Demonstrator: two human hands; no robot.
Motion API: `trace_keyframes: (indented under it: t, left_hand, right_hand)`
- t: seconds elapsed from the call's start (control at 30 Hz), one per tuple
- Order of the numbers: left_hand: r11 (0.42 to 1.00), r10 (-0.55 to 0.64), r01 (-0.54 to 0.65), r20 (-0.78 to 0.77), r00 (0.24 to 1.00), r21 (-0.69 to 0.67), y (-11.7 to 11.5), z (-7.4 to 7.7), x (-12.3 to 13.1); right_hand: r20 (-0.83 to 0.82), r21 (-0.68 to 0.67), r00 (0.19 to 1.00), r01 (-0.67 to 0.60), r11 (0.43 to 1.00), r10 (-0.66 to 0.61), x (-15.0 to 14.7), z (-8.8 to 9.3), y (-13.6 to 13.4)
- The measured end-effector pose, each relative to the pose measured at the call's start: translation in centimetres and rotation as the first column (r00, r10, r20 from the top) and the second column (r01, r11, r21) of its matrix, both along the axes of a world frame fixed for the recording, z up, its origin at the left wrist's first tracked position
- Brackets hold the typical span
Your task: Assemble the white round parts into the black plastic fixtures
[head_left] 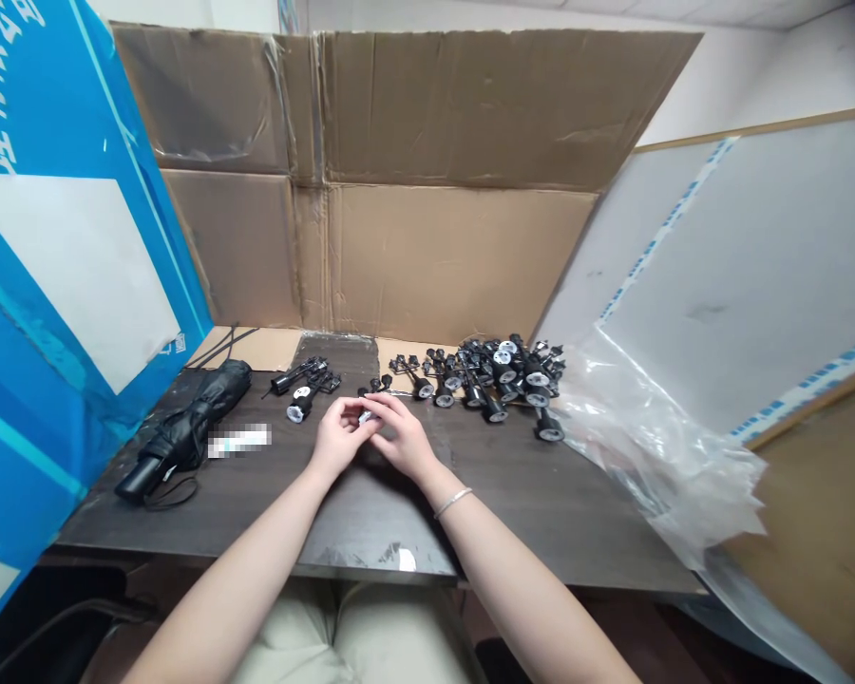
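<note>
My left hand [338, 439] and my right hand [403, 439] meet above the dark table, fingers closed around one black part with a whitish end [366, 416]. Most of that part is hidden by the fingers, and small black pieces of it or behind it stick up past the fingertips. To the left of my hands lie similar black parts, one with a white round end [299, 408]. A larger heap of these black stems with white round ends [505, 375] lies to the right and behind.
A folded black umbrella [192, 423] with a wrist strap lies at the left, near a blurred label strip [239, 440]. A cardboard panel [463, 247] closes off the back. Blue sheeting [142, 247] stands at the left, crumpled clear plastic [655, 465] at the right.
</note>
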State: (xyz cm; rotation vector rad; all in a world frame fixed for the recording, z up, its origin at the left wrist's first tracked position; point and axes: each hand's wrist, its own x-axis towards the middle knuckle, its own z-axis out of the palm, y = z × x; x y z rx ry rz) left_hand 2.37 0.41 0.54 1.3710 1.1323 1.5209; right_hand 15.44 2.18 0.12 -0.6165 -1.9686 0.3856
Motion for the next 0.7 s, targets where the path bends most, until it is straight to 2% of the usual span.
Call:
trace_keyframes:
  t: [0.23,0.4,0.7]
  left_hand:
    - [0.997,-0.040,0.044,0.072,0.997,-0.057,0.04,0.01,-0.10]
    - [0.993,-0.065,0.074,0.103,0.993,-0.094,0.07,0.09,-0.13]
    - [0.998,-0.037,0.041,0.070,0.997,-0.055,0.23,-0.19,-0.13]
  right_hand:
    - [-0.070,-0.027,0.997,0.042,0.999,-0.044,0.23,0.34,-0.05]
    - [-0.081,-0.098,0.995,0.046,0.994,-0.054,0.51,0.37,0.07]
    - [-0.190,-0.243,0.982,-0.041,0.969,-0.006,0.28,0.57,-0.20]
